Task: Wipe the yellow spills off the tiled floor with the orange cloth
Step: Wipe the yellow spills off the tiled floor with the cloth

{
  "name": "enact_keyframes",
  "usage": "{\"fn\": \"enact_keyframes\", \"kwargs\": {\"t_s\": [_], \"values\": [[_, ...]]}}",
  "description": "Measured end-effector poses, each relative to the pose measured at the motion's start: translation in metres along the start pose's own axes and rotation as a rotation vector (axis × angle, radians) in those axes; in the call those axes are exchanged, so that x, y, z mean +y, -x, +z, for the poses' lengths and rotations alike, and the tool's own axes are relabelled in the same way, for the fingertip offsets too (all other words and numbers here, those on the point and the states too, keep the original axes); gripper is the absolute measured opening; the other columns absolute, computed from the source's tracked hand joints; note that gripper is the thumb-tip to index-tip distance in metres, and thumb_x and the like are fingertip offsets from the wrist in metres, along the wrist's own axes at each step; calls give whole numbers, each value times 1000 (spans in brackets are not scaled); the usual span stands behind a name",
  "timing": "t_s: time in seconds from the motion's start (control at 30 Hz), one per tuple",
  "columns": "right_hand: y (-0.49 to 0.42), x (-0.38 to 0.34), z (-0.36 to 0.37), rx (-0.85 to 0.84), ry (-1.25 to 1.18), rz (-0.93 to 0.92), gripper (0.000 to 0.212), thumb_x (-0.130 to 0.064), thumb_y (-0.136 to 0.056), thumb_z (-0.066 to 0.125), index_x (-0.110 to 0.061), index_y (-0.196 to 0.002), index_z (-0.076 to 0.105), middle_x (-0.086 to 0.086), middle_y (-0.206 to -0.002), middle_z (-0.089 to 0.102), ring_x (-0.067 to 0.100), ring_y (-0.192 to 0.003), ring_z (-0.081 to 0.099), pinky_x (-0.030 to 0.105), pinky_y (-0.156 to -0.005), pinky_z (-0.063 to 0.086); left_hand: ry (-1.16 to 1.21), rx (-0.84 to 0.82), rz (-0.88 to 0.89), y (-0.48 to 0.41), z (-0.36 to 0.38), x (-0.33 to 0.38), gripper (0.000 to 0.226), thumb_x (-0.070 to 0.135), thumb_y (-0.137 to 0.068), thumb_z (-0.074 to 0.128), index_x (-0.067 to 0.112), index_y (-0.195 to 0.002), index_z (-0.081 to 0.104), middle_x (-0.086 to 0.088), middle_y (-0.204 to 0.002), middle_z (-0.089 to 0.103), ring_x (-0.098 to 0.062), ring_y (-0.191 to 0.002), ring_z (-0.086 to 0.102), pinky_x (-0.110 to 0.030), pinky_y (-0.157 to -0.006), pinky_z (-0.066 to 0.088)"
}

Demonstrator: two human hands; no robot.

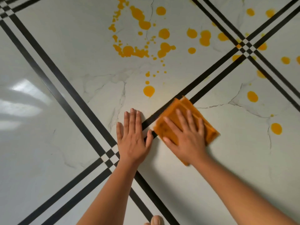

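Note:
A folded orange cloth (180, 109) lies flat on the white marble-look tiled floor (65, 62), across a pair of black stripes. My right hand (186, 135) presses down on it, palm flat and fingers spread. Just to its left, my left hand (133, 137) rests flat on the bare tile, holding nothing. Yellow spills (138, 51) cover the tile beyond the hands in many blobs and drops. The nearest large drop (148, 90) sits just above and left of the cloth. More drops (276, 128) lie to the right of the cloth.
Double black stripes (68, 93) cross the floor diagonally and meet in checkered crossings (110, 155) by my left wrist and at the upper right (246, 44). Toes (156, 220) show at the bottom edge. Window glare (24, 95) reflects off the left tile.

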State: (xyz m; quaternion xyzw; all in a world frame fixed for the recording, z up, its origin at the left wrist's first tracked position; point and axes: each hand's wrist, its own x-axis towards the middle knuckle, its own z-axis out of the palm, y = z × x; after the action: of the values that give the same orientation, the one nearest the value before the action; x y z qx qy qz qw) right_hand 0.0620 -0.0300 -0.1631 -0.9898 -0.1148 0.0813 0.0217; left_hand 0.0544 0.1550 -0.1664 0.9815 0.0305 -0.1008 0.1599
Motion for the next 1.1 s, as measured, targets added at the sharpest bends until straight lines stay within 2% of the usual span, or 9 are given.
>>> {"fn": "enact_keyframes", "kwargs": {"t_s": [0.17, 0.33, 0.4, 0.53, 0.7, 0.8, 0.9, 1.03, 1.1], "values": [[-74, 28, -8, 43, -59, 369, 68, -68, -83, 22, -41, -146, 19, 9, -158, 14, 39, -143, 7, 64, -108, 6, -53, 16, 15, -2, 5, 0, 70, 52, -91, 15, 14, -148, 7, -1, -156, -2, -18, -144, -7, -40, -114, -9], [-17, 2, 3, -4, 28, -122, 64, -68, -85, 26, -46, -145, 17, 3, -157, 15, 34, -144, 11, 61, -109, 13, -26, 4, 41, -1, 3, 3, 72, 55, -90, 19, 13, -148, 12, -1, -155, 1, -18, -144, -3, -41, -114, -6], [8, 28, 2, -5, 18, -59, 64, -70, -85, 21, -47, -145, 14, 2, -157, 16, 33, -143, 13, 61, -108, 17, -38, -1, 76, -3, 2, 5, 72, 55, -90, 18, 13, -148, 12, -3, -155, 3, -19, -143, -3, -41, -114, -6], [-72, 39, -10, 13, -43, 313, 69, -71, -81, 18, -46, -145, 13, 4, -158, 12, 36, -144, 6, 62, -109, 6, -43, 23, 105, -12, 4, 11, 74, 55, -89, 22, 12, -148, 14, -3, -156, 4, -17, -143, -5, -38, -113, -10], [-23, 28, -1, -15, -5, -88, 64, -70, -83, 28, -48, -143, 21, -1, -157, 18, 29, -144, 11, 58, -110, 12, -22, -9, 176, -17, 6, 27, 78, 60, -87, 22, 11, -148, 19, -5, -155, 11, -17, -143, -2, -40, -113, -6], [-11, 71, -3, 2, -11, 196, 67, -73, -81, 23, -51, -143, 9, -2, -158, 11, 28, -145, 7, 58, -110, 11, -67, -46, 264, -21, 9, 34, 79, 60, -87, 23, 9, -147, 17, -7, -154, 10, -21, -143, 2, -41, -113, -4], [-69, 82, -17, -92, -111, 464, 67, -72, -85, 23, -51, -143, -4, -1, -159, -7, 30, -144, -10, 58, -111, -3, -92, -56, 332, -32, 13, 45, 77, 58, -87, 25, 8, -146, 21, -9, -154, 16, -23, -142, 9, -43, -113, 1], [-32, 69, -16, -131, -28, 187, 64, -76, -82, 6, -55, -139, -12, -6, -157, -12, 26, -144, -12, 58, -113, 3, -56, -97, 401, -46, 11, 61, 75, 57, -89, 22, 7, -144, 27, -11, -152, 25, -25, -141, 16, -45, -112, 8], [6, 83, -15, -170, -41, 285, 66, -79, -78, -1, -56, -138, -13, -8, -157, -13, 23, -144, -12, 55, -114, 1, -46, -120, 443, -49, 11, 69, 74, 56, -90, 20, 8, -145, 27, -11, -152, 24, -24, -142, 15, -44, -112, 5]]}}
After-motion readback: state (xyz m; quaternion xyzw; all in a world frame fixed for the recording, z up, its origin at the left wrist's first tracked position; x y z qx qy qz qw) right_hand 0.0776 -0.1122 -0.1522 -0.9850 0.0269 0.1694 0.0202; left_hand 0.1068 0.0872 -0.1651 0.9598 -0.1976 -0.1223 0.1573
